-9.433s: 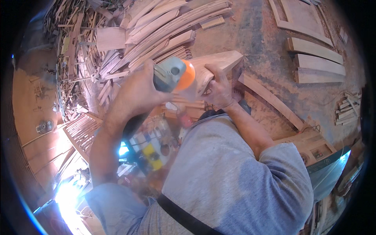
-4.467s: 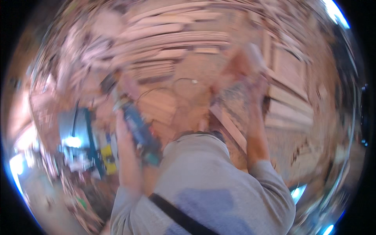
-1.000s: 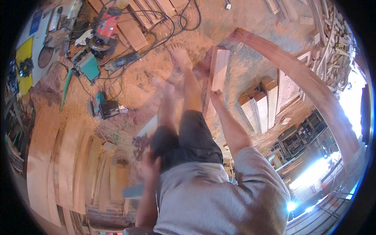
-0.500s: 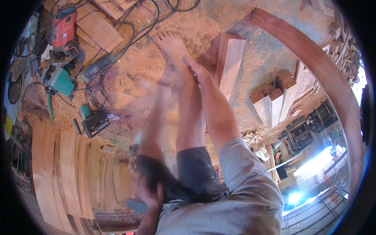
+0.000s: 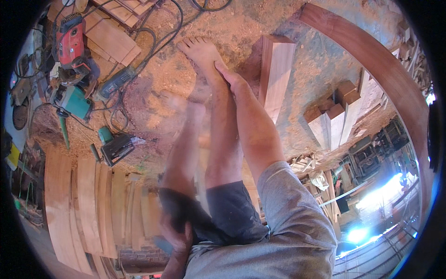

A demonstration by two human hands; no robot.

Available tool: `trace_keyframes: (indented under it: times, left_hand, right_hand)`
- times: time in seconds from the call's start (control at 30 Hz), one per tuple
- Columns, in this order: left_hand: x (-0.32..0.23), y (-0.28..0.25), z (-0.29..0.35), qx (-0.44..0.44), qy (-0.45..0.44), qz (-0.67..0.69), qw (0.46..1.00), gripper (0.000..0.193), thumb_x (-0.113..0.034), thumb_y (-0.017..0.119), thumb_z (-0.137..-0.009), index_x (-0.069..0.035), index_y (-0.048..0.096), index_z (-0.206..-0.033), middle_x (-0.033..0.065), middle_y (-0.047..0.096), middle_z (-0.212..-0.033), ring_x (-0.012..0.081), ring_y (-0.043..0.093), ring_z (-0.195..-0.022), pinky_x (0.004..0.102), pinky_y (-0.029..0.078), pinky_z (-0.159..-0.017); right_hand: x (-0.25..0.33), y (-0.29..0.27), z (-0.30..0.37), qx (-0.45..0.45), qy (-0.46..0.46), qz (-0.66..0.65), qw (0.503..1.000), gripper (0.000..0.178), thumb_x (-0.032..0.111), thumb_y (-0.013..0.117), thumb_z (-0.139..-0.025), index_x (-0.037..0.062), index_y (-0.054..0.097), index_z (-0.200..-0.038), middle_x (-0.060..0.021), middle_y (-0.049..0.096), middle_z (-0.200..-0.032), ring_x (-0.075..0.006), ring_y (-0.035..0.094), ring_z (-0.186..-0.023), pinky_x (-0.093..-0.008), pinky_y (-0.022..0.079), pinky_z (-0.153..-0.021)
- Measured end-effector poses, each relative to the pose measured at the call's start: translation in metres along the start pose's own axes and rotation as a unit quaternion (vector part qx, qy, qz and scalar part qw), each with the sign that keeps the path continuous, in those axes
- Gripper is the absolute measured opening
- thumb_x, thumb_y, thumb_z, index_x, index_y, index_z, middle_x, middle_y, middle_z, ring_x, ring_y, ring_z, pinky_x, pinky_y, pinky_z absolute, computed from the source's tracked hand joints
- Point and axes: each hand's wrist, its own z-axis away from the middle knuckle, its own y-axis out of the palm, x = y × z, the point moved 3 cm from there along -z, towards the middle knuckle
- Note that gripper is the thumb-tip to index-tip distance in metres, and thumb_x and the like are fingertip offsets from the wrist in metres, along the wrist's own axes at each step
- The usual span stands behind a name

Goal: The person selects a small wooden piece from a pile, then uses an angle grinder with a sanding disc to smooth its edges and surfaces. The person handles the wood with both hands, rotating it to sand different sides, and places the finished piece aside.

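Note:
Bent far forward, my right hand (image 5: 226, 74) lies against the ankle of my right leg (image 5: 224, 125), just behind the bare foot (image 5: 200, 50). Its visible fingers are stretched along the skin, and some are hidden. My left hand (image 5: 175, 235) rests at the left thigh, on the dark shorts (image 5: 186, 209), with the thumb apart from the fingers. Neither hand shows a tool in it. My left leg (image 5: 181, 149) is blurred, its foot over the dusty floor.
At left lie a red power tool (image 5: 70, 44), a teal power tool (image 5: 76, 103), a grinder (image 5: 116, 83) with black cables and a small teal-and-black tool (image 5: 116, 146). Wooden boards (image 5: 60, 200) lie below them. Timber blocks (image 5: 278, 69) and a curved plank (image 5: 367, 51) are at right.
The view has shifted slightly, so the tools and timber sit a little differently in it. Both hands stay at the ankle and thigh. My left leg is blurred in both frames.

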Motion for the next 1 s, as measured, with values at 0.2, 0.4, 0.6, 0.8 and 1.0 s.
trace_keyframes:
  times: [0.2, 0.4, 0.6, 0.8, 1.0]
  left_hand:
    - [0.004, 0.001, 0.002, 0.007, 0.0, -0.001, 1.0, 0.062, -0.014, 0.072, -0.079, -0.001, 0.044, -0.133, 0.0284, 0.045, -0.134, 0.047, 0.045, -0.124, 0.0528, 0.035, -0.108]
    - [0.003, 0.0, 0.0, 0.009, -0.01, 0.016, 1.0, 0.063, -0.013, 0.072, -0.079, -0.001, 0.043, -0.133, 0.0279, 0.044, -0.134, 0.0461, 0.044, -0.125, 0.0522, 0.034, -0.109]
    - [0.007, 0.001, 0.001, 0.011, -0.018, 0.015, 1.0, 0.064, -0.013, 0.072, -0.078, -0.001, 0.043, -0.134, 0.0276, 0.045, -0.134, 0.0458, 0.044, -0.125, 0.0522, 0.034, -0.109]
    - [0.007, 0.001, 0.001, 0.008, -0.017, 0.023, 1.0, 0.064, -0.015, 0.072, -0.078, -0.001, 0.043, -0.133, 0.0277, 0.044, -0.134, 0.0457, 0.044, -0.125, 0.0523, 0.034, -0.109]
    - [0.009, 0.002, 0.001, 0.007, -0.016, 0.014, 1.0, 0.064, -0.017, 0.073, -0.079, -0.001, 0.043, -0.133, 0.0285, 0.044, -0.134, 0.0462, 0.044, -0.124, 0.0532, 0.034, -0.108]
  right_hand:
    - [0.004, 0.005, 0.002, 0.004, 0.008, -0.007, 1.0, 0.076, 0.058, 0.074, -0.086, 0.0005, 0.06, -0.133, -0.0144, 0.068, -0.123, -0.0239, 0.066, -0.108, -0.0355, 0.05, -0.097]
    - [0.001, 0.001, -0.009, -0.003, 0.011, -0.005, 1.0, 0.082, 0.06, 0.079, -0.079, -0.0007, 0.061, -0.132, -0.0162, 0.067, -0.125, -0.0251, 0.065, -0.109, -0.0353, 0.049, -0.098]
    - [-0.002, -0.003, -0.017, 0.002, 0.004, 0.002, 1.0, 0.086, 0.061, 0.08, -0.077, -0.0031, 0.061, -0.131, -0.0176, 0.066, -0.127, -0.0263, 0.064, -0.111, -0.0351, 0.048, -0.099]
    - [0.001, 0.004, -0.01, -0.011, 0.0, 0.006, 1.0, 0.085, 0.06, 0.08, -0.078, -0.0042, 0.061, -0.131, -0.0184, 0.066, -0.127, -0.0274, 0.064, -0.112, -0.0352, 0.047, -0.1]
    - [-0.003, -0.002, -0.023, -0.012, 0.009, 0.013, 1.0, 0.085, 0.06, 0.08, -0.079, -0.0055, 0.061, -0.13, -0.019, 0.067, -0.125, -0.0278, 0.064, -0.111, -0.0361, 0.048, -0.099]
